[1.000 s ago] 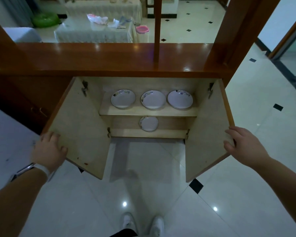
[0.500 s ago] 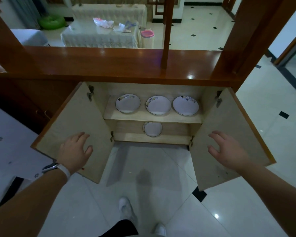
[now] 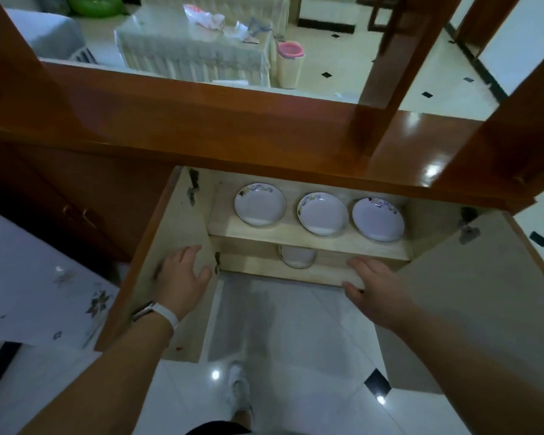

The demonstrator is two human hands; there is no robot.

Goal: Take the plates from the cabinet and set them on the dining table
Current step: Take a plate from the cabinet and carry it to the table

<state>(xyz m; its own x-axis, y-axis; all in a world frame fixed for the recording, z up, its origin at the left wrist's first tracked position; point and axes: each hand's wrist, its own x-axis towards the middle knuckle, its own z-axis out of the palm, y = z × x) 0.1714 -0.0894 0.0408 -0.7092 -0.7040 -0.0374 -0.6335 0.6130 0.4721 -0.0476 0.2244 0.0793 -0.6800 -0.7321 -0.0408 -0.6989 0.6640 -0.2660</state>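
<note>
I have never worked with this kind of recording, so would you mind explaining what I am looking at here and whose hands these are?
There is no machine here. A person wears a wide-angle camera on the head, looking forward and down, so you see their own arms. The left hand, with a white wristband, is spread in front of the open left door of a low wooden cabinet. The right hand reaches toward the lower shelf edge. Both hands are open and hold nothing. Inside, three white plates lie side by side on the upper shelf, and a fourth plate sits below, partly hidden. The right door is open too. One of the person's shoes shows on the tiled floor.
</note>
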